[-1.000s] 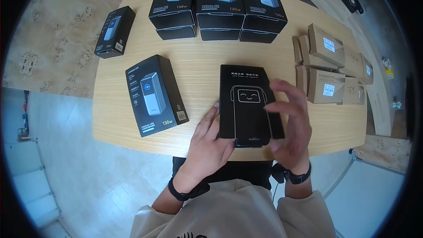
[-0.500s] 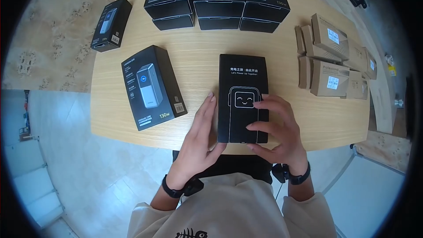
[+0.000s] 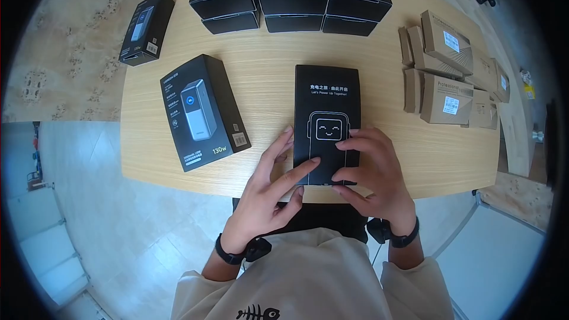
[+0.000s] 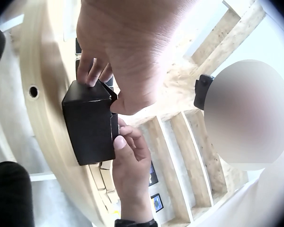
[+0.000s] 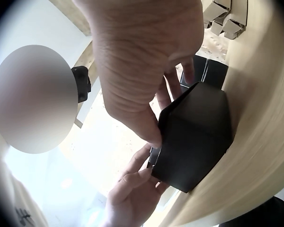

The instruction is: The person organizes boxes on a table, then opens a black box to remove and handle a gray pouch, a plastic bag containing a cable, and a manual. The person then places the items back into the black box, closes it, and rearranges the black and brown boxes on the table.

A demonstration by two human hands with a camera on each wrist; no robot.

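A black power bank box (image 3: 327,77) with a line-drawn smiling face and white lettering lies on the table before the person. My left hand (image 3: 253,204) is at its near left corner, index fingertip on top, thumb by the near edge and other fingers along the left side. At the near right, my right hand (image 3: 382,181) grips the box, fingers on the top face and thumb at the near edge. In the left wrist view, the box end (image 4: 90,132) shows a slit along its upper edge, with the thumbs close to it.
A larger-looking 130W box (image 3: 198,112) lies to the left, and another black box (image 3: 146,28) lies farther back. Black boxes (image 3: 293,3) stand in stacked rows at the far edge. Several brown cardboard boxes (image 3: 447,92) are piled at the right. The wooden table (image 3: 267,59) has a curved edge.
The box has come down from a tilted, raised pose to lie straight on the table. My right hand has moved in from its right side onto it; the left index finger now touches the top.
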